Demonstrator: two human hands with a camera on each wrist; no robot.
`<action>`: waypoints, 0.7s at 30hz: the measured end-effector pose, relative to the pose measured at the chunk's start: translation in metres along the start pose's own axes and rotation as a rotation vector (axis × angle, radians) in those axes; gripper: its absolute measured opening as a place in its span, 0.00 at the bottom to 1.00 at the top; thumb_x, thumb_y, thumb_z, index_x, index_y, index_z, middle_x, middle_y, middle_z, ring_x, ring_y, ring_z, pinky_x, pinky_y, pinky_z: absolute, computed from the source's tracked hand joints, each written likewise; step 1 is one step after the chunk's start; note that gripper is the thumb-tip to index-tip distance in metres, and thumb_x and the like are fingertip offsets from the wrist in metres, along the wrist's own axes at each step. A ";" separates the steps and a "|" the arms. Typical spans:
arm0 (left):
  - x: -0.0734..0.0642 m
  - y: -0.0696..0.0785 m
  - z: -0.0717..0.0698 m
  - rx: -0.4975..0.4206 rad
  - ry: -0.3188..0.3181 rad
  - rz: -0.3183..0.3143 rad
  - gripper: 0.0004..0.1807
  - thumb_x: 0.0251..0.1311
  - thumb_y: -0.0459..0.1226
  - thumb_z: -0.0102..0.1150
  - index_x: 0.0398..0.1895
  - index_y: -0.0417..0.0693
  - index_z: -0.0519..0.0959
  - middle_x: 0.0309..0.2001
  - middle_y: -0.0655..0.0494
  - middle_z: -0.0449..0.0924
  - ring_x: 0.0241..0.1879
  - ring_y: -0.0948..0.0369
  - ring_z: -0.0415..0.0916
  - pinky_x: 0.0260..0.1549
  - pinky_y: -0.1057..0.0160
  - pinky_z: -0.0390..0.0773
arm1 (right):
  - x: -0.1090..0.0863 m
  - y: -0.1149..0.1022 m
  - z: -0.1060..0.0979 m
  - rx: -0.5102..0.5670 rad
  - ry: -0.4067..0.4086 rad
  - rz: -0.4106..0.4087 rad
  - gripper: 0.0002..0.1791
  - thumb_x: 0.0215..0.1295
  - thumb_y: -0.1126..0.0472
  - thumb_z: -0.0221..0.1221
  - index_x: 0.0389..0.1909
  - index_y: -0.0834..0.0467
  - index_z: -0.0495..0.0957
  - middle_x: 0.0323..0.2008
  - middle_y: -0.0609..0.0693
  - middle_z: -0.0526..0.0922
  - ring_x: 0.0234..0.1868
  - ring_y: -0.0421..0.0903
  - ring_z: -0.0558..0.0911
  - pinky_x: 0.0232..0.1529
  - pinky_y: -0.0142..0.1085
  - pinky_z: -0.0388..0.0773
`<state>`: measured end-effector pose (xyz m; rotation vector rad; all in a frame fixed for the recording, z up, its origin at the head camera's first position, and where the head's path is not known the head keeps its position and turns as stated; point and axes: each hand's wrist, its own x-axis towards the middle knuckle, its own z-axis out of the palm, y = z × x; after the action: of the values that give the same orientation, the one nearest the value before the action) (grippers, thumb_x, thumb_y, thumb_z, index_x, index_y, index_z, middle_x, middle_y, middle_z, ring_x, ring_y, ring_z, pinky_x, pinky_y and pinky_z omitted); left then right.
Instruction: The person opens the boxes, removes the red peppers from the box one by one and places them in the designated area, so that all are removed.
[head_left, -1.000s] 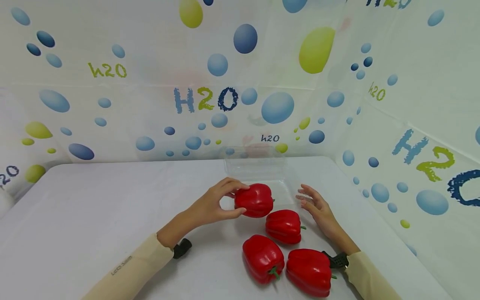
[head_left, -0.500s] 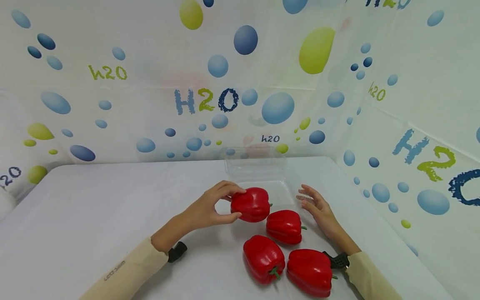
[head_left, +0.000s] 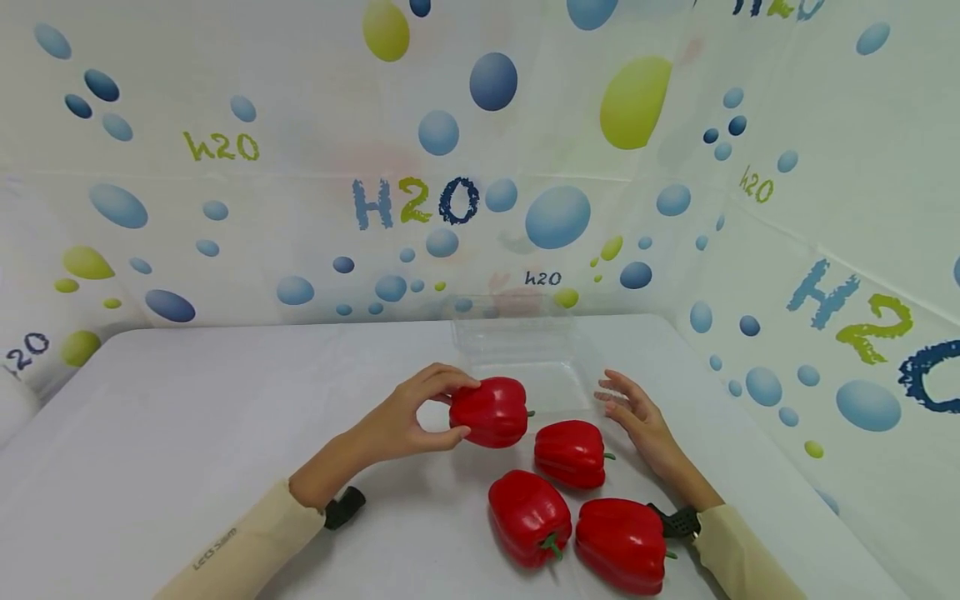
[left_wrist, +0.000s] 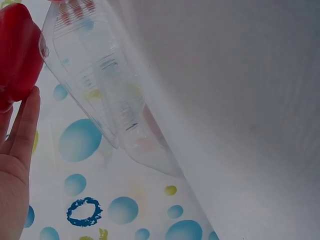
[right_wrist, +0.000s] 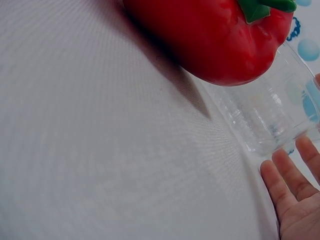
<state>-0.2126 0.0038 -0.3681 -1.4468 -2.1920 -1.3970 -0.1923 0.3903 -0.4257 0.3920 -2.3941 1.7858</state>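
Observation:
In the head view my left hand grips a red bell pepper between thumb and fingers, its green stem pointing right. The left wrist view also has this bell pepper, at its left edge. Just behind it lies a clear plastic container with its lid raised at the back. My right hand is beside the container's right side, fingers spread and loosely bent, holding nothing; the fingertips are close to the clear wall, but contact is unclear.
Three more red bell peppers lie on the white table: one pepper in front of the container, another pepper nearer me, and a third pepper by my right wrist. A patterned curtain stands behind.
My left hand has drawn the held bell pepper left and slightly toward me, away from the container. My right hand and the other peppers have stayed in place.

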 end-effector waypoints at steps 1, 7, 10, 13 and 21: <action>-0.001 -0.001 -0.001 -0.003 0.001 0.004 0.32 0.50 0.34 0.72 0.60 0.46 0.73 0.56 0.50 0.74 0.52 0.57 0.75 0.45 0.63 0.82 | 0.000 0.000 0.000 -0.001 0.000 -0.001 0.31 0.73 0.62 0.52 0.73 0.61 0.54 0.67 0.69 0.62 0.58 0.31 0.76 0.55 0.25 0.73; -0.003 -0.005 -0.007 -0.065 0.004 0.027 0.32 0.49 0.31 0.71 0.60 0.45 0.72 0.55 0.49 0.74 0.50 0.56 0.77 0.44 0.62 0.82 | 0.000 0.001 0.001 0.004 0.003 -0.001 0.31 0.73 0.62 0.52 0.73 0.61 0.54 0.67 0.68 0.63 0.58 0.31 0.76 0.55 0.25 0.73; -0.003 -0.007 -0.010 -0.104 -0.003 0.053 0.31 0.49 0.30 0.70 0.59 0.44 0.72 0.54 0.48 0.75 0.49 0.56 0.78 0.44 0.61 0.83 | 0.000 0.002 0.001 0.001 0.004 0.002 0.31 0.73 0.62 0.52 0.74 0.60 0.54 0.67 0.68 0.63 0.58 0.32 0.76 0.55 0.25 0.73; -0.004 -0.010 -0.012 -0.121 -0.005 0.080 0.31 0.48 0.29 0.71 0.58 0.43 0.72 0.54 0.48 0.75 0.48 0.56 0.79 0.43 0.60 0.83 | 0.001 0.002 0.002 -0.001 0.004 0.005 0.32 0.73 0.62 0.52 0.74 0.60 0.54 0.67 0.67 0.63 0.58 0.32 0.76 0.55 0.25 0.73; -0.008 -0.018 -0.020 -0.185 0.017 0.046 0.30 0.47 0.26 0.69 0.57 0.42 0.73 0.53 0.47 0.76 0.47 0.55 0.80 0.43 0.58 0.83 | 0.002 0.002 0.003 -0.008 0.008 0.004 0.31 0.73 0.63 0.52 0.73 0.62 0.54 0.67 0.67 0.63 0.58 0.31 0.76 0.55 0.25 0.73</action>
<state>-0.2297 -0.0179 -0.3727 -1.5269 -2.0513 -1.6273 -0.1948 0.3876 -0.4281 0.3781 -2.3972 1.7761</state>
